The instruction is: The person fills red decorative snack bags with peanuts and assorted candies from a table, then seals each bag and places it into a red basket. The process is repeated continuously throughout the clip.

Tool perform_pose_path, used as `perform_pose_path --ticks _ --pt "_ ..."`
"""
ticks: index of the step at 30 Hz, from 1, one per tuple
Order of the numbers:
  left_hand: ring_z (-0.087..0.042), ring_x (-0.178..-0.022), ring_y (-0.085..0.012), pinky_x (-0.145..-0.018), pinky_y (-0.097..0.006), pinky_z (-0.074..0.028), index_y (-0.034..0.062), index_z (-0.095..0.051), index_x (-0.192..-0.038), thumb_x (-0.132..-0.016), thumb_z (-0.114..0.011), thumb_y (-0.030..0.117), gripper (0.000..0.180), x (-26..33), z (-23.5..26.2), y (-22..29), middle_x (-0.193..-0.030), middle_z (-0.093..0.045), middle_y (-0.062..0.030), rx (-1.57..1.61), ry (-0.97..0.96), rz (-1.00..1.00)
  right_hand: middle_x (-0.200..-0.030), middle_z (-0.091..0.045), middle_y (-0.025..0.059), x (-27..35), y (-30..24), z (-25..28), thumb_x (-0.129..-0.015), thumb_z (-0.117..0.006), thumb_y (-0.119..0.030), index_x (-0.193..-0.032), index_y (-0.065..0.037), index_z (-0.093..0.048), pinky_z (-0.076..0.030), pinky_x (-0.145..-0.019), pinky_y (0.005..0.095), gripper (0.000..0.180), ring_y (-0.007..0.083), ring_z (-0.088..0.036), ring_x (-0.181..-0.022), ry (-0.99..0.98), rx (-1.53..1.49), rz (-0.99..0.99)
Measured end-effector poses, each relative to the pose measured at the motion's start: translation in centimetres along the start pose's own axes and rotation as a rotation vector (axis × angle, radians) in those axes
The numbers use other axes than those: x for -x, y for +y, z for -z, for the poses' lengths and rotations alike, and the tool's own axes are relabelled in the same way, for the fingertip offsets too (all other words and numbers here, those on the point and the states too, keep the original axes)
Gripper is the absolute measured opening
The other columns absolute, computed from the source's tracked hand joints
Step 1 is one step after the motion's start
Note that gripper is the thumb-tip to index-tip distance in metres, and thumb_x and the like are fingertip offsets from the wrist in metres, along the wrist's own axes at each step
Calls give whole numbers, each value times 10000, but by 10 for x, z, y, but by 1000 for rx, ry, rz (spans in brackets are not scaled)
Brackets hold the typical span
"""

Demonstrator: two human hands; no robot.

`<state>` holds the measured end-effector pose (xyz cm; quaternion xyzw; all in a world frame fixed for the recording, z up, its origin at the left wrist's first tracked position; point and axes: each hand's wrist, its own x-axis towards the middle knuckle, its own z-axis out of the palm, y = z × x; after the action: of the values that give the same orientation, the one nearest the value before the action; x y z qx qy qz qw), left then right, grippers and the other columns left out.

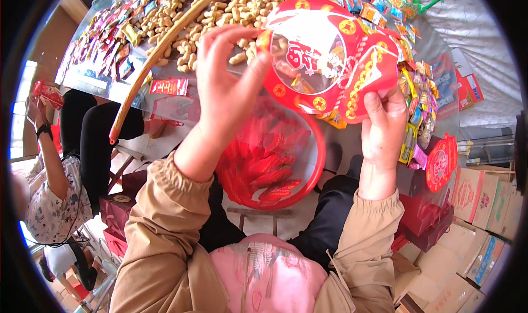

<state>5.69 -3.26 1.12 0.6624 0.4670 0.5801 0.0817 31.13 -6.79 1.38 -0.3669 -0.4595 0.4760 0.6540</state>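
A red gift bag (279,89) with gold coin prints and a round clear window is held up above the table's near edge. Wrapped sweets show at its window, but whether they lie inside or behind it I cannot tell. My right hand (382,129) pinches its lower right corner between thumb and fingers. Beside the bag's left edge, my left hand (223,85) has its thumb and fingers spread apart, fingertips close to or touching the edge. Below both hands, a red-rimmed basin (318,175) holds several red packets (275,162).
A clear-covered table carries peanuts (242,8), wrapped sweets (104,54) at left and more sweets (421,107) at right. A long wooden stick (159,52) crosses it. Another red bag (441,163) stands at right, above cardboard boxes (456,263). A co-worker (52,186) sits at left.
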Motion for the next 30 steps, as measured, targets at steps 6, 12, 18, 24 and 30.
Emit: perform_pose_path --ticks 6,12,18,24,30 --pt "-663 -815 -294 -729 -387 -535 55 -636 -1179 -766 -886 409 599 13 -9 33 -916 -653 -94 201 -330 -185 -963 -683 -11 10 1 -24 -890 -822 -11 -951 -60 -635 -527 -813 271 203 86 -634 -898 -47 114 79" --pt "-662 -768 -288 -693 -388 -534 36 -609 -1058 -769 -886 438 567 26 -19 42 -878 -632 -98 349 -322 1 -809 -652 56 15 8 -44 -761 -834 44 -778 -52 -591 -489 -687 326 262 211 -633 -758 -275 464 302" --pt "-646 -762 -328 -673 -386 -511 27 -627 -994 -863 -750 146 215 22 -12 38 -846 -623 -126 254 -347 -19 -784 -641 67 15 7 -53 -736 -789 71 -744 -49 -554 -481 -665 358 265 254 -623 -741 -306 550 272" --pt "-622 -755 -324 -677 -371 -501 9 -633 -987 -841 -691 9 157 22 -12 35 -851 -602 -133 371 -308 41 -790 -631 80 14 6 -48 -771 -830 1 -740 -49 -531 -472 -655 357 305 257 -617 -730 -306 570 313" --pt "-612 -723 -369 -630 -430 -503 35 -589 -909 -715 -735 23 243 18 -16 35 -819 -573 -124 183 -301 -168 -836 -655 93 14 7 -48 -801 -824 -49 -884 -44 -627 -519 -672 377 214 283 -665 -746 -183 710 331"
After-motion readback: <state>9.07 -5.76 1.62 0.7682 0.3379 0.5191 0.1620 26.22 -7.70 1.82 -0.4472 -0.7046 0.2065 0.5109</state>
